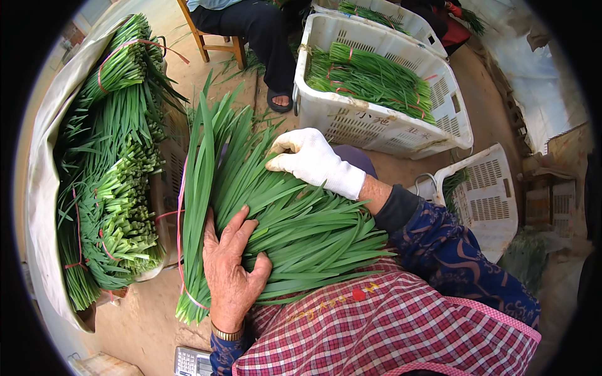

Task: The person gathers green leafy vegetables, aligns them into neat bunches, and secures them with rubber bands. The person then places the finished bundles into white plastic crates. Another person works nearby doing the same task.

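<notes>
A large heap of garlic chives lies across my lap, its long flat green leaves fanned out. My left hand, bare, rests on the leaves with its fingers spread. Along its outer side runs a bunch of chives, pale cut ends toward me, with a pink tie beside and around it. My right hand wears a white knit glove and is over the far side of the heap. Its thumb and fingers are curled toward each other at the leaves; whether they pinch any leaf is hidden.
To the left, a cloth-lined crate holds stacked chive bundles. A white plastic crate with tied bundles stands ahead, another crate at right. A seated person's leg is beyond. A calculator or scale keypad lies low left.
</notes>
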The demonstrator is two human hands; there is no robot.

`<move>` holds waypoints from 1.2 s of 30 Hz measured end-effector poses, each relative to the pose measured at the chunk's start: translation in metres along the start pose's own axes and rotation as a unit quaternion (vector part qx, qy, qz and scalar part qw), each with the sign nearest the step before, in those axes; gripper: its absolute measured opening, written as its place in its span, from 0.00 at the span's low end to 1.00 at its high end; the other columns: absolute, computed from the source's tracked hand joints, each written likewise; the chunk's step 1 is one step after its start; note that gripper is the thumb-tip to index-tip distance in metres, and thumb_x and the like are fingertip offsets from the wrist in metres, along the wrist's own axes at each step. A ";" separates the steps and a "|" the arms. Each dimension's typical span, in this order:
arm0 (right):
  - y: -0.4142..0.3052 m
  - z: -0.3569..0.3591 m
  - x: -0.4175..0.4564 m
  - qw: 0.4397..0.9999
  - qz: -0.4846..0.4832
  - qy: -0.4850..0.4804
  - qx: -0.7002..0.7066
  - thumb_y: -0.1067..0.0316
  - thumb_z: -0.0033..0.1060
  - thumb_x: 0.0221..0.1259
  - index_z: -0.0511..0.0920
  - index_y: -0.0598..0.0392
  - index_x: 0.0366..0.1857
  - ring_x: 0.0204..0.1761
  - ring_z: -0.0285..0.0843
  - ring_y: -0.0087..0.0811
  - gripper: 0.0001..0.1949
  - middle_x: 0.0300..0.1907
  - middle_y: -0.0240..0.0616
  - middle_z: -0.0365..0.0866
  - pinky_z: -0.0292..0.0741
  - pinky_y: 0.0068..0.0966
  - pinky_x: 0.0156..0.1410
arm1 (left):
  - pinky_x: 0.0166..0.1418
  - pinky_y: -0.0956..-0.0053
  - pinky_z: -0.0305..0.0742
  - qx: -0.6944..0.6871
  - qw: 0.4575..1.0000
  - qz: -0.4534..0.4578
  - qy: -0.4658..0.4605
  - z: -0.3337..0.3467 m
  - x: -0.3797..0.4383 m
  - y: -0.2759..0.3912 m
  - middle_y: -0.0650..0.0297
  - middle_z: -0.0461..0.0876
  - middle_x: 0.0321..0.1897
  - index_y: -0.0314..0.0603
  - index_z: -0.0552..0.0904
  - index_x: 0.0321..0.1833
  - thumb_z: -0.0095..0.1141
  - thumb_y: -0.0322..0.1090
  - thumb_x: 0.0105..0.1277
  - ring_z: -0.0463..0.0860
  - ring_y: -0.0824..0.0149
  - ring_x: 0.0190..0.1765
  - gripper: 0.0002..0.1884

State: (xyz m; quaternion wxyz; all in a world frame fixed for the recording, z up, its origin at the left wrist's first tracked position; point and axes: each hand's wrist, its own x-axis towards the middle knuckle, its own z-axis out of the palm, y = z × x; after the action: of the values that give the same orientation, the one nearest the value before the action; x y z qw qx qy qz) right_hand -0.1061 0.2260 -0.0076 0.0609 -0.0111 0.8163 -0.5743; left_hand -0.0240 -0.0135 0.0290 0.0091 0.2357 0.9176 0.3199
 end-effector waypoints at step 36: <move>0.004 -0.034 -0.099 0.931 -0.208 -0.057 -0.294 0.56 0.61 0.69 0.85 0.57 0.48 0.40 0.84 0.48 0.15 0.36 0.46 0.85 0.80 0.42 0.47 | 0.81 0.57 0.59 -0.038 0.998 0.004 0.050 0.014 0.002 0.008 0.38 0.62 0.78 0.40 0.90 0.47 0.60 0.26 0.44 0.65 0.41 0.79 0.23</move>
State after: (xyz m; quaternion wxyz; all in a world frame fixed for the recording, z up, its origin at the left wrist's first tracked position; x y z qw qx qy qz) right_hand -0.0115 0.2679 0.0083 -0.0193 -0.2306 0.9232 -0.3069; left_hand -0.0203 0.0013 0.0235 -0.0287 0.2222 0.9033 0.3660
